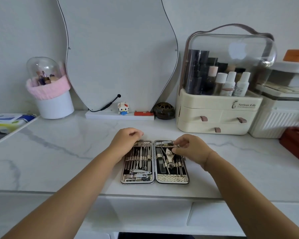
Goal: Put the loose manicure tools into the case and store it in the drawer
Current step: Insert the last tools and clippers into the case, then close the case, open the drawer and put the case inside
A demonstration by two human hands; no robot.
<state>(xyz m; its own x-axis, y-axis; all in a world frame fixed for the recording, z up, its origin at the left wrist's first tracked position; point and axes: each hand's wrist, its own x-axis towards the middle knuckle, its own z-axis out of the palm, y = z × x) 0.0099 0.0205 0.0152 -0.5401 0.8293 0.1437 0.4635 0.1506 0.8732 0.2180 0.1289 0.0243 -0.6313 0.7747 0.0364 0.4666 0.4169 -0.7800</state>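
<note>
Open manicure case [172, 177] lying flat on the white table [59, 152], lower middle of the frame, long side running bottom to top, thin tools [140, 157] inside lined up the same way, left hand [126, 140] curled at its top left corner, cannot tell if it grips, right hand [191, 149] pinching a small shiny tool [178, 145] over the right half

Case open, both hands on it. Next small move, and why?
Likely seat the small metal tool that the right hand pinches into the right half of the case: tools there lie crooked, while the left hand rests on the left half, whose tools sit strapped.
</note>
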